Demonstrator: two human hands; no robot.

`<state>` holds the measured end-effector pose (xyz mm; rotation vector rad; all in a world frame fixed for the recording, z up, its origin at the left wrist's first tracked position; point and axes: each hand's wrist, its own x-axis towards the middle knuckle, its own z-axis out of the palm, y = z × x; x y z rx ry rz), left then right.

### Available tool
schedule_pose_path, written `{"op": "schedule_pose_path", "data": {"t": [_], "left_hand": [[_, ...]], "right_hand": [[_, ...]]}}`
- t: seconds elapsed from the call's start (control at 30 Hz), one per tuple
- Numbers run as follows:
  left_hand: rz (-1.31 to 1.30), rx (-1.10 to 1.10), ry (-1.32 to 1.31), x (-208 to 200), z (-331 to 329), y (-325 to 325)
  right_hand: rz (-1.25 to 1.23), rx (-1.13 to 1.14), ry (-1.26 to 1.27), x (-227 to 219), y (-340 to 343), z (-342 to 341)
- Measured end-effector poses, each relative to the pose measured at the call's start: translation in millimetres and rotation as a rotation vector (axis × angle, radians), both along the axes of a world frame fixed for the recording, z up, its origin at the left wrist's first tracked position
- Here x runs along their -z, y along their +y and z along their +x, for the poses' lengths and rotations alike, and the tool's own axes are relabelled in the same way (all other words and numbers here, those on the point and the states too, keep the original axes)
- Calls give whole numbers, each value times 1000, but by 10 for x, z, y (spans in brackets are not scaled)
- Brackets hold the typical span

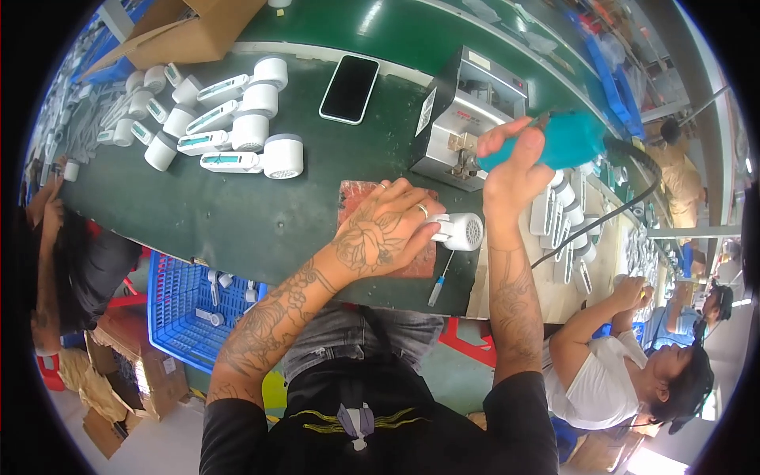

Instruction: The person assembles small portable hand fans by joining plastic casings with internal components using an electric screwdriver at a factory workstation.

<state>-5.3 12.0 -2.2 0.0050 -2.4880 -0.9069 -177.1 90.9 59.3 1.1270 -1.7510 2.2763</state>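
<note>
My left hand lies over a white handheld device with a round, vented head, pressing it down on a red mat. The device's handle is mostly hidden under my fingers. In my right hand is a teal electric screwdriver, its black cable trailing off to the right. The screwdriver's tip end is at the front of a silver box-shaped screw feeder; my fingers partly cover that spot. A small screwdriver with a blue handle rests beside the mat, below the device's head.
Several similar white devices stand in rows at the left, with more at the right. A phone lies on the green table. A blue basket sits below the front edge. Co-workers are at both sides, including one in white.
</note>
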Motion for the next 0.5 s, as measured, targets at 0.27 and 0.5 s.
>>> {"op": "schedule_pose_path", "data": {"t": [0.27,0.5], "left_hand": [[-1,-9,-15,-50,-2,-16],[-26,6,-47,-80,13,-17]], "right_hand": [[78,-41,-335,-113,387,398],[61,-158,-223,-53,598,589]]}}
